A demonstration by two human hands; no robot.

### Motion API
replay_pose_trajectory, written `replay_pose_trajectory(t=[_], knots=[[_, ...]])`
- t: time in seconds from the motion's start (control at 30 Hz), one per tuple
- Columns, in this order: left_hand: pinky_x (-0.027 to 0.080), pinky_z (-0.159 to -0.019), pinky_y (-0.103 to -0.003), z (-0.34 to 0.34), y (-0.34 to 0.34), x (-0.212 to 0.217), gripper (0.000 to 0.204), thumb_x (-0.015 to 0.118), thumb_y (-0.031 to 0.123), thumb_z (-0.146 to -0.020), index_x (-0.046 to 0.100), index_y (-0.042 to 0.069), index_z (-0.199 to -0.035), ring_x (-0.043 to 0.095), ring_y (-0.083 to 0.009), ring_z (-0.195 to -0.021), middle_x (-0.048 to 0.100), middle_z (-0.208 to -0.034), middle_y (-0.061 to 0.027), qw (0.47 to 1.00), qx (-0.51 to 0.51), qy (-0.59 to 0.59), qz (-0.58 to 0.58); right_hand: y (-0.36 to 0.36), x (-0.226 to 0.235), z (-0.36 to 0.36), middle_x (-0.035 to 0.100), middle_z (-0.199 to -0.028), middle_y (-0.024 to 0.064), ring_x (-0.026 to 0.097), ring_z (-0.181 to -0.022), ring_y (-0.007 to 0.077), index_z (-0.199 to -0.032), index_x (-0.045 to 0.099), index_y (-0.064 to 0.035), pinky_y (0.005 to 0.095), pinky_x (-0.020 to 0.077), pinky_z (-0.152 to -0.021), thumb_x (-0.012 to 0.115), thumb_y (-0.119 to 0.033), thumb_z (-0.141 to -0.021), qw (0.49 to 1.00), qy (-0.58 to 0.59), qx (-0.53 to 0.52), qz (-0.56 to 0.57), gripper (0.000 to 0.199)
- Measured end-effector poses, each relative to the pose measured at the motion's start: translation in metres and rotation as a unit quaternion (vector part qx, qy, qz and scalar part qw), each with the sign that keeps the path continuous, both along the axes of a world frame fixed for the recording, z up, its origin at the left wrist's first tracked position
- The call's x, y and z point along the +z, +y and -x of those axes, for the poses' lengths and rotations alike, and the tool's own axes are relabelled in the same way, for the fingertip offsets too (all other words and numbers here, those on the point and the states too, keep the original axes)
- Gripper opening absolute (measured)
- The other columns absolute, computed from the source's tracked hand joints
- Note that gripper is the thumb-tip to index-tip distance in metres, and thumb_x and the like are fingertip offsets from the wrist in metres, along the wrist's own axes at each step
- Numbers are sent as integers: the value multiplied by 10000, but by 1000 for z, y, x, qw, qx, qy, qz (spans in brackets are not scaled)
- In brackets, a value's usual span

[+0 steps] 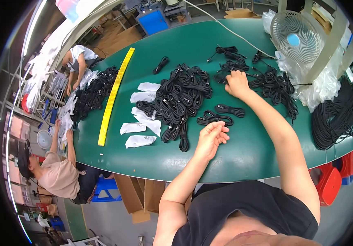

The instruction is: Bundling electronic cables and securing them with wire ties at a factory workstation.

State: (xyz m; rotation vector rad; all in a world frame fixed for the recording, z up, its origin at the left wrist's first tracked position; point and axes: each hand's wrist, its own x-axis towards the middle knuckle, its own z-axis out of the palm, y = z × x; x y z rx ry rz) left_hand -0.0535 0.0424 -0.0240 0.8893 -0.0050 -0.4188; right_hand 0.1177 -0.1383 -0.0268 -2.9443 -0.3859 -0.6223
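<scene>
My right hand (238, 85) reaches forward to the black cables (230, 67) on the green table, its fingers bent down over a cable there; the fingertips are partly hidden. Closer to me, my left hand (211, 140) is held palm up, with loosely curled fingers somewhat apart and nothing visible in them. Just beyond it lies a coiled black cable (214, 118), and another bundled cable (230, 110) rests beside that one. To the left is a big heap of coiled black cables (180, 96). A looser tangle of cables (275, 86) spreads to the right of my right hand.
White plastic bags (140, 141) lie left of the heap. A yellow strip (116, 98) crosses the green table (176, 162). At the right stand a fan (295, 37) and a thick cable hank (336, 119). Two people work at the left, by another cable pile (96, 92).
</scene>
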Motion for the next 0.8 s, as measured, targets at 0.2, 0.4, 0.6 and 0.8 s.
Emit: replay_pose_trajectory(t=[0.2, 0.4, 0.6, 0.8], knots=[[449, -594, -232, 0, -14, 12, 241, 484, 215, -924, 540, 7, -1031, 565, -128, -727, 587, -877, -58, 998, 52, 29, 7, 14, 32, 97, 506, -886, 113, 577, -726, 301, -974, 523, -40, 396, 473, -583, 662, -188, -701, 969, -10, 153, -195, 339], [408, -555, -209, 9, -8, 5, 214, 465, 240, -932, 544, 54, -1003, 526, -80, -704, 599, -933, -54, 993, 88, -61, 54, 18, 60, 189, 520, -923, 129, 591, -720, 308, -1050, 521, -4, 387, 497, -594, 618, -91, -788, 889, 134, 261, -351, 293], [402, -531, -196, 24, -6, 15, 209, 494, 224, -917, 512, 57, -1040, 529, -85, -662, 604, -1031, -126, 984, 104, -105, 97, 11, 65, 213, 527, -797, 120, 584, -611, 266, -922, 569, 12, 339, 484, -524, 627, -16, -767, 913, 99, 242, -312, 168], [433, -615, -215, 45, -13, 13, 266, 493, 228, -919, 508, 22, -1087, 565, -115, -779, 602, -978, -92, 986, 85, -143, 21, 19, 72, 222, 536, -799, 115, 578, -588, 245, -910, 561, 21, 340, 479, -498, 652, -36, -756, 909, 54, 247, -332, 187]])
